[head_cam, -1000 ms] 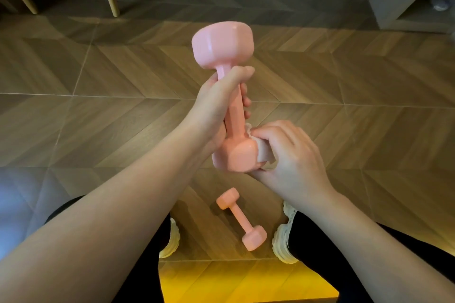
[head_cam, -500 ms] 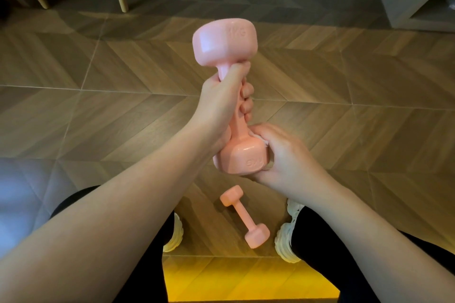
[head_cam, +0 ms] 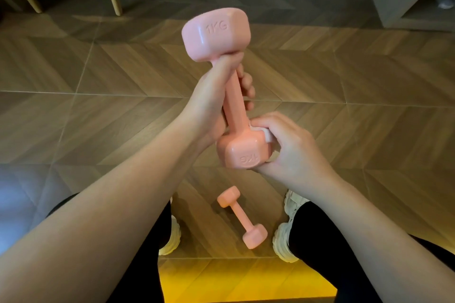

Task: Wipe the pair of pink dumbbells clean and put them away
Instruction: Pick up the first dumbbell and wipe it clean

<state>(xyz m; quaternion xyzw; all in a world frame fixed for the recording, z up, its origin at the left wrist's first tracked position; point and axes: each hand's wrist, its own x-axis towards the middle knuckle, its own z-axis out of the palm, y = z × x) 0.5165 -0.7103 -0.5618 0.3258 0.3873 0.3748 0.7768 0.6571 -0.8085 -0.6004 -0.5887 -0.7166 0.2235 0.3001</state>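
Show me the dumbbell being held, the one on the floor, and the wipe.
held dumbbell (head_cam: 235, 106): head view, on its handle between the two ends.
floor dumbbell (head_cam: 242, 217): head view, on its handle.
wipe (head_cam: 267, 135): head view, on the white edge showing beside the lower end.

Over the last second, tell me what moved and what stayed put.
The right hand slid its white wipe from the lower head's side up toward its top edge by the handle. The held dumbbell turned slightly, so the 1KG marks now show on both heads. The left hand kept its grip on the handle. The second dumbbell stayed on the floor between the shoes.
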